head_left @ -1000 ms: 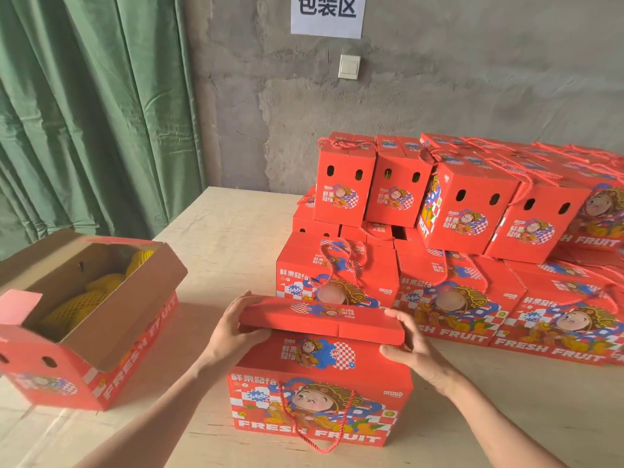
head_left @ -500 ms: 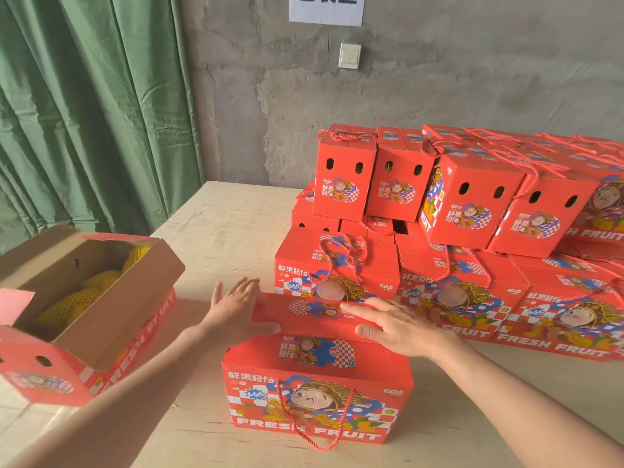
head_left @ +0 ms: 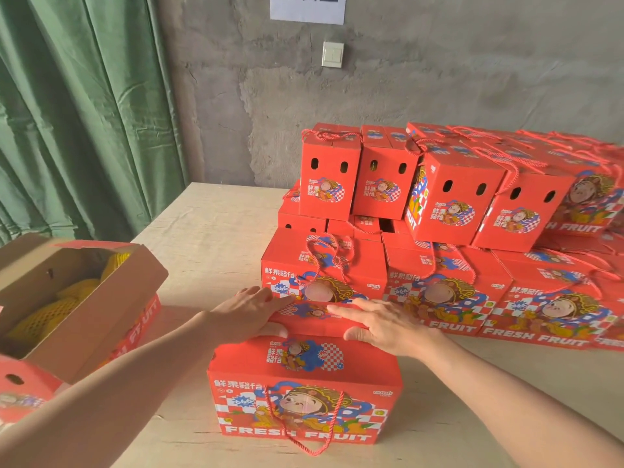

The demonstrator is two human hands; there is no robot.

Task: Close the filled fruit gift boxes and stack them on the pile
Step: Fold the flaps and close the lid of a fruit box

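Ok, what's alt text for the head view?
A left hand and right hand press flat on the top flap of a red gift box on a table. Closed boxes are piled behind; an open box sits left.

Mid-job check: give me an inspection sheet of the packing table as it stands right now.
Surface: pale wooden table.
Job's things: front box, lid flaps folded down; open box at left holding yellow net-wrapped fruit; pile of closed boxes behind.
Clutter: nothing seen.
Grippers: left hand and right hand lie flat on the front box's lid, thumbs on its near edge.
Cables: nothing seen; only the front box's rope handle.
Surroundings: green curtain, concrete wall, wall switch, paper sign.
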